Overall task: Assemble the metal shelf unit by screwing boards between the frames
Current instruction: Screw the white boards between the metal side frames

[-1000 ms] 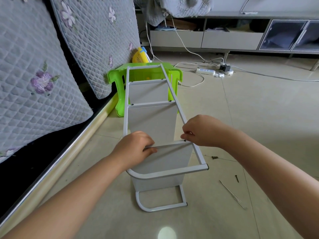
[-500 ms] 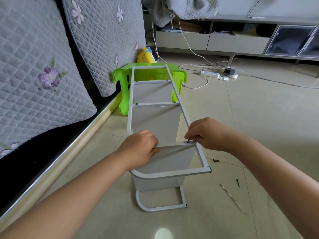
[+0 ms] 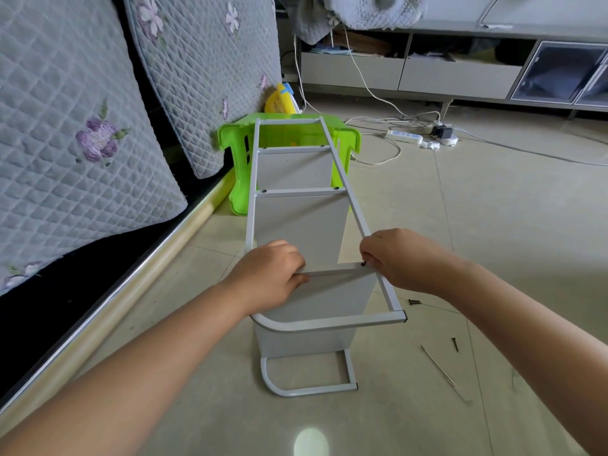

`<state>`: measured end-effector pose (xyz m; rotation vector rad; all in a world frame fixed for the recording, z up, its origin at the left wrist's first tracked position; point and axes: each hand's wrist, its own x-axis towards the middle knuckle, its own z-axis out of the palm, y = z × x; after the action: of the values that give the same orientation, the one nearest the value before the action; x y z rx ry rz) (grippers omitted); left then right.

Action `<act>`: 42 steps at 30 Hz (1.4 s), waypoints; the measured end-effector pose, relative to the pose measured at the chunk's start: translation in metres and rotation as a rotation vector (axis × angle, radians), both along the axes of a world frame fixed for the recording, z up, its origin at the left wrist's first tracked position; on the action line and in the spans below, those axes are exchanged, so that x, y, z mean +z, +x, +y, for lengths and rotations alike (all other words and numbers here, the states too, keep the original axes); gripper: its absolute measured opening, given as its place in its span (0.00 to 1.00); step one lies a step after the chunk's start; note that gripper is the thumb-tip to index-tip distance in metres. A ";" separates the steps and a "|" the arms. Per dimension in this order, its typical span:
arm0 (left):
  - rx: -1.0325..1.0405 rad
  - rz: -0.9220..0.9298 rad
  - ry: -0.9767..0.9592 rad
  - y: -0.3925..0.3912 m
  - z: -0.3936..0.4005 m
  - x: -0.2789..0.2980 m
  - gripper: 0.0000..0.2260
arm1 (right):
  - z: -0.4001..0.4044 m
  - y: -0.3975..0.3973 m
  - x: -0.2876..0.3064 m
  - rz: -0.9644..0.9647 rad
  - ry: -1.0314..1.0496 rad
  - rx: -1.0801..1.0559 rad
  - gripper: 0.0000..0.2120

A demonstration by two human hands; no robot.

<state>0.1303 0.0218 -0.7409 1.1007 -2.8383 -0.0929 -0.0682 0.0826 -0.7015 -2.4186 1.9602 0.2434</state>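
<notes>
Left hand (image 3: 269, 274) grips board (image 3: 332, 291) edge; right hand (image 3: 394, 258) pinches screw (image 3: 363, 263); tiled floor (image 3: 493, 225), loose screws (image 3: 414, 302).

Soft daylight, sharp focus, wide-angle bending at edges, floor glare spot (image 3: 311, 443).

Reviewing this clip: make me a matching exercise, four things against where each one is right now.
Things:
1. left hand
2. right hand
3. green stool
4. loose screw

Places:
A. under the frame's far end
B. on the floor, right of the shelf
C. gripping the near board's edge
D. at a screw on the right rail

Pairs: 1-C, 2-D, 3-A, 4-B
</notes>
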 end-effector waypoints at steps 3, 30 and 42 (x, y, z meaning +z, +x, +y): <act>-0.004 0.009 0.011 0.001 0.000 0.000 0.15 | 0.000 0.002 0.004 0.020 0.038 0.030 0.09; -0.018 0.041 -0.009 0.002 -0.002 -0.005 0.16 | -0.008 0.012 -0.002 -0.023 0.094 -0.108 0.14; -0.003 0.055 0.021 0.003 0.000 -0.004 0.22 | -0.009 0.014 -0.007 -0.046 0.074 -0.104 0.13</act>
<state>0.1329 0.0222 -0.7447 1.0813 -2.7966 -0.1510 -0.0539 0.0732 -0.7086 -2.2494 2.0124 0.2499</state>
